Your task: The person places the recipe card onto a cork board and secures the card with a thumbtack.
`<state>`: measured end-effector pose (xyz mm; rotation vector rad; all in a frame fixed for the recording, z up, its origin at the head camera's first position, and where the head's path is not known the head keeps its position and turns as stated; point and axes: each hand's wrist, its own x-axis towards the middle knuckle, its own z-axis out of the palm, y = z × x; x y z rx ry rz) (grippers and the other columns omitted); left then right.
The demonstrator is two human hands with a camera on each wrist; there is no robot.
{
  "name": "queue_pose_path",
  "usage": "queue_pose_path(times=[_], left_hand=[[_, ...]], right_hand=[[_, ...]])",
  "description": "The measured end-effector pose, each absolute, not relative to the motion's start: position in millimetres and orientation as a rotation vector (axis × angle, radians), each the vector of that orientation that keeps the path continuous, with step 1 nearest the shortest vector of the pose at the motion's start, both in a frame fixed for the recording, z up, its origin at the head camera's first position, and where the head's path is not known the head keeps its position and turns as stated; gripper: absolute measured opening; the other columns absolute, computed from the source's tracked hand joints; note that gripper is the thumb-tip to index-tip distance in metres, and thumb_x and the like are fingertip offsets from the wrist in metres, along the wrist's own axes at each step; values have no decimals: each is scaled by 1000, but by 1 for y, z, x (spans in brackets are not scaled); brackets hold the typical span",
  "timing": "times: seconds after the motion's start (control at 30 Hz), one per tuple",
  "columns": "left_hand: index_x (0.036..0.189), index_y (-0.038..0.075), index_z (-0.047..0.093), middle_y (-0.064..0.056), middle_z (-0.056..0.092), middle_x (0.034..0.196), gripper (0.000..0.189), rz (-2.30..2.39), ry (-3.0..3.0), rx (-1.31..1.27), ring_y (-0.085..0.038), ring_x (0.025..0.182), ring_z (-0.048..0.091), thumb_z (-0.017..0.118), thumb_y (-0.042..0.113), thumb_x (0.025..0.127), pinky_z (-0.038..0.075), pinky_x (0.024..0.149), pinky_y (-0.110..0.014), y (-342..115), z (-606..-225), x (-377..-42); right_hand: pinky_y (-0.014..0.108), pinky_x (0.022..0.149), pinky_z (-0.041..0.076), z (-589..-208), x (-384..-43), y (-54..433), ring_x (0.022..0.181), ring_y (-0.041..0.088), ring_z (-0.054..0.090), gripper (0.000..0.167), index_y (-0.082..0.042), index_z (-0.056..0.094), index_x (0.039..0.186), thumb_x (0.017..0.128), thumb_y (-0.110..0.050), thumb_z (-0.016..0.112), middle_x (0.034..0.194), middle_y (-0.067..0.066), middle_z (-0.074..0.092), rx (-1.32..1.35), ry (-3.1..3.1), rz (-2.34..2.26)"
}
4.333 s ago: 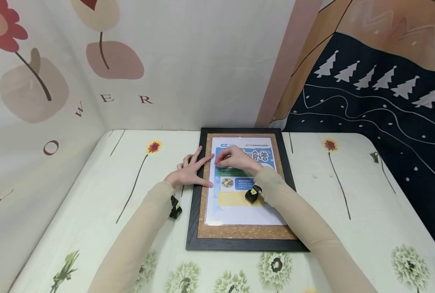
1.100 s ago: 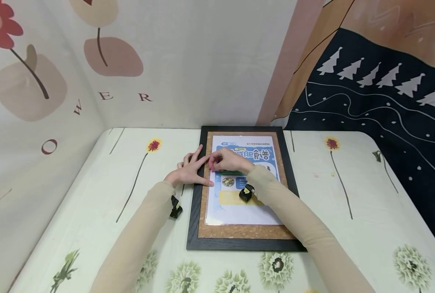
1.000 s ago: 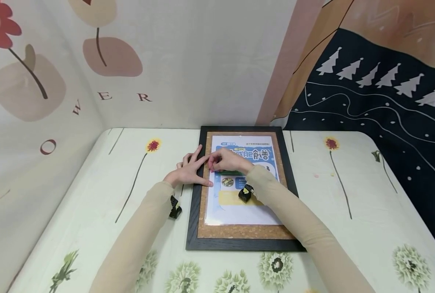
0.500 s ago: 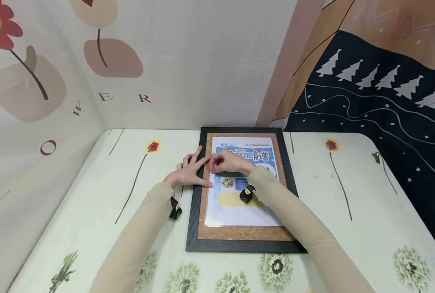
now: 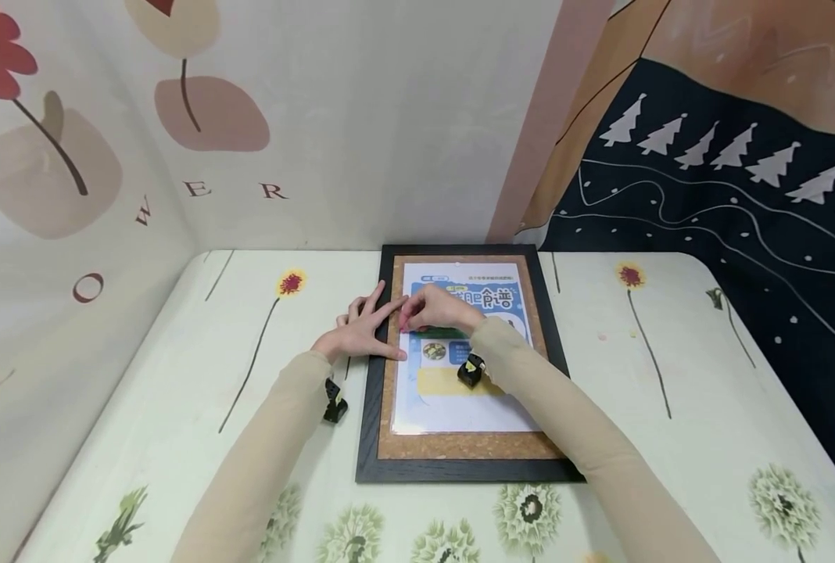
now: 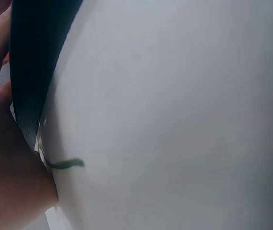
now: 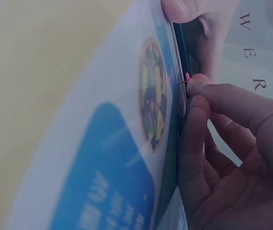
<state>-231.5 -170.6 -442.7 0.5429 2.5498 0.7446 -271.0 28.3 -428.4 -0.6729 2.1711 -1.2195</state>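
Observation:
A pink push pin (image 7: 188,76) is pinched between thumb and fingertip of my right hand (image 5: 435,307); its metal point meets the left edge of a printed sheet (image 5: 467,414). The sheet, blue and white with a clear glossy surface, lies on a cork board (image 5: 460,446) with a black frame (image 5: 460,471). My left hand (image 5: 361,332) is spread over the frame's left side, its thumb on the sheet's edge and its index fingertip close to the right fingers. In the left wrist view, part of the left hand (image 6: 11,182) shows beside the dark frame.
A white tablecloth (image 5: 291,461) with printed flowers covers the table around the board. Behind it hangs a pale printed cloth (image 5: 361,141), and a dark blue one with white trees (image 5: 706,203) is at the right.
Since the earliest frame, my right hand has moved left to the sheet's edge with the pin. Over the last second both hands stay almost still; the view shifts slightly.

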Motion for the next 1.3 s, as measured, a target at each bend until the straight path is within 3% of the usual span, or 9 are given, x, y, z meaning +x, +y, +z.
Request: queue_pose_path(times=[1.3], left_hand=[[157, 28, 13, -5, -25, 158, 103, 721, 2556, 536, -40, 139, -6, 74, 56, 78, 17, 92, -57, -170, -444, -230]], right_hand=[[21, 54, 42, -421, -265, 25, 54, 11, 52, 6, -3, 77, 88, 86, -2, 71, 76, 2, 70, -610, 2293, -1082]])
